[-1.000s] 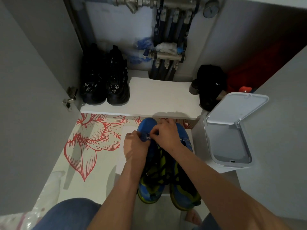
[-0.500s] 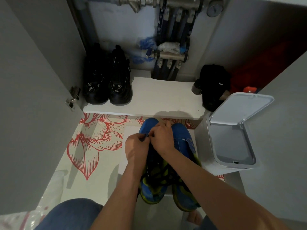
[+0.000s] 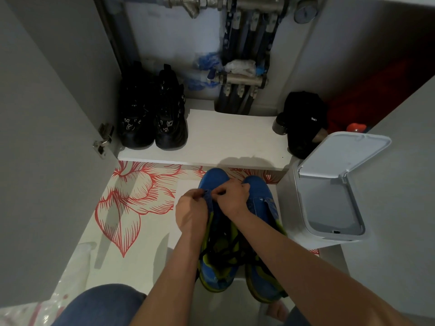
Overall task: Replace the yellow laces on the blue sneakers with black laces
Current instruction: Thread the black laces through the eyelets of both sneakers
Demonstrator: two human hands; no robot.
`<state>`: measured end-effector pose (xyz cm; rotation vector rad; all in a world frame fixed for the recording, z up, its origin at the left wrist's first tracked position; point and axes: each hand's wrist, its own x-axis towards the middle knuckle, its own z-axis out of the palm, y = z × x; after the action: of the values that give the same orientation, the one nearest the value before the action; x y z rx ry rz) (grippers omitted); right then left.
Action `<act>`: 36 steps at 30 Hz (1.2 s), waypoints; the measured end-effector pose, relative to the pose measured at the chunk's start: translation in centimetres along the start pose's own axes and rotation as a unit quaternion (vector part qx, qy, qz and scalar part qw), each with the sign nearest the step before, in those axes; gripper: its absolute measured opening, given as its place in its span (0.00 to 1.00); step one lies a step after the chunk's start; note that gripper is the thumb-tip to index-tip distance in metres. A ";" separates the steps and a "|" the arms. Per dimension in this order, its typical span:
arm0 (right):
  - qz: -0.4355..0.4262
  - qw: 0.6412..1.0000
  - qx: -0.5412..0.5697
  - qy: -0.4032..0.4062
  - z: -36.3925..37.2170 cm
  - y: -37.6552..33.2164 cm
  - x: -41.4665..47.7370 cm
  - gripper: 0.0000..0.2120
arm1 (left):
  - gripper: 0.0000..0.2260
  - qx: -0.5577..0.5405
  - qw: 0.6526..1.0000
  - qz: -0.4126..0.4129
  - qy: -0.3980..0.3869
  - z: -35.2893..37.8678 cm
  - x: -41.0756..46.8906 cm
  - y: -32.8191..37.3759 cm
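Observation:
Two blue sneakers with yellow-green trim stand side by side on the floor, toes pointing away from me: the left sneaker (image 3: 213, 178) and the right sneaker (image 3: 262, 198). Black laces (image 3: 226, 251) lie loose across their openings near the heels. My left hand (image 3: 191, 211) and my right hand (image 3: 231, 196) meet over the front eyelets of the left sneaker. The fingers of both are curled and pinch the lace or eyelet edge there. The lace end itself is hidden between my fingers.
A white bin (image 3: 329, 191) with its lid up stands right of the sneakers. A white shelf (image 3: 223, 140) ahead holds a pair of black shoes (image 3: 153, 114) and a black cap (image 3: 303, 123). Pipes (image 3: 240, 78) run behind. Red-flower floor covering (image 3: 131, 198) lies left.
Both hands stay at the left sneaker's front eyelets with only small finger movements. The view shifted slightly.

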<state>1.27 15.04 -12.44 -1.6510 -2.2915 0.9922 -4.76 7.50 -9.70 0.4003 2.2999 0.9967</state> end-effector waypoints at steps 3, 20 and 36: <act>0.013 1.000 0.010 -0.016 -0.2 0.3 0.2 0.08 | 0.13 0.020 1.000 0.007 0.002 0.0 0.0 0.2; -0.024 0.997 -0.062 0.031 -0.2 -0.2 -0.6 0.12 | 0.10 -0.014 1.000 -0.007 0.008 1.0 0.1 -0.1; -0.162 0.982 0.064 -0.072 -2.6 -1.0 0.4 0.06 | 0.09 -0.242 0.966 0.048 0.071 0.7 0.2 1.8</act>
<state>1.59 16.27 -10.00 -1.1423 -2.4240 1.1805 -4.41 9.18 -8.81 0.2412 2.0735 1.6303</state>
